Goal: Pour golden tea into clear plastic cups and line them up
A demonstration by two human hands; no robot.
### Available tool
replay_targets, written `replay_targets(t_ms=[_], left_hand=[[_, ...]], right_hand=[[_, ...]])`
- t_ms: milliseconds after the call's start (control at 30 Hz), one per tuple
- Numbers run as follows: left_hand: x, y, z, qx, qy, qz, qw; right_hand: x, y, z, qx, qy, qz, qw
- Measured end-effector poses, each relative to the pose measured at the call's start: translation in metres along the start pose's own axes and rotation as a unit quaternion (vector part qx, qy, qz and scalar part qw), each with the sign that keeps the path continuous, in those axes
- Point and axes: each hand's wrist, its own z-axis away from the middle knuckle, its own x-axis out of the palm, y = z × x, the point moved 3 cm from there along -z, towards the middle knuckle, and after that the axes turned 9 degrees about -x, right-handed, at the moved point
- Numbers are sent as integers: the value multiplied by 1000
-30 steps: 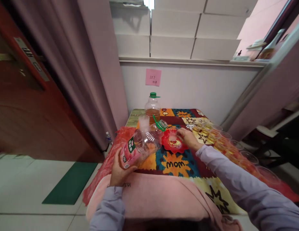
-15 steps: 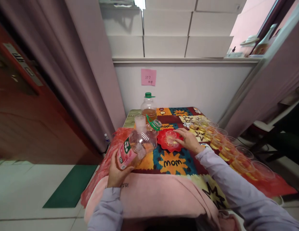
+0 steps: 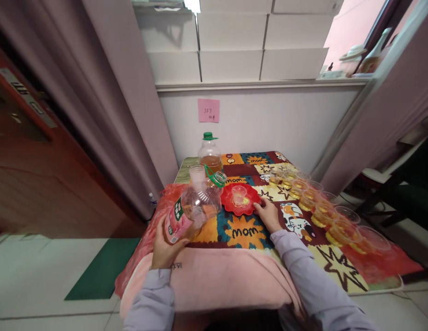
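Observation:
My left hand (image 3: 167, 248) is wrapped round a big clear plastic bottle (image 3: 203, 200) with a pink label. The bottle tilts to the right, its uncapped mouth and green collar above the left side of a red scalloped plate (image 3: 231, 207). On that plate stands a small clear plastic cup (image 3: 239, 195); whether it holds liquid I cannot tell. My right hand (image 3: 269, 215) pinches the plate's right rim between thumb and fingers. Behind the tilted bottle is a stack of clear cups (image 3: 197, 174), partly hidden by it.
A second large bottle (image 3: 209, 151), green-capped with amber liquid, stands at the back. Along the right side run several clear cups (image 3: 308, 200) of yellow liquid. A patterned cloth (image 3: 246, 232) covers the table, with red plastic film (image 3: 148, 230) at left and pink fabric (image 3: 231, 280) in front.
My right hand has left the cup and moved down to the plate's right rim. The cup stays on the plate. My left hand keeps the bottle tilted; the view has shifted slightly.

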Motion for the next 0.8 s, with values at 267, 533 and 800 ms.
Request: replay_targets(t_ms=[267, 533, 800], left_hand=[[-2, 3, 0, 11, 4, -11, 1000], [-3, 1, 0, 12, 12, -19, 1000], [-4, -1, 1, 8, 13, -23, 1000]], right_hand=[[-12, -2, 1, 1, 92, 6, 996], [11, -68, -21, -154, 15, 28, 988], [39, -72, -31, -93, -31, 91, 991]])
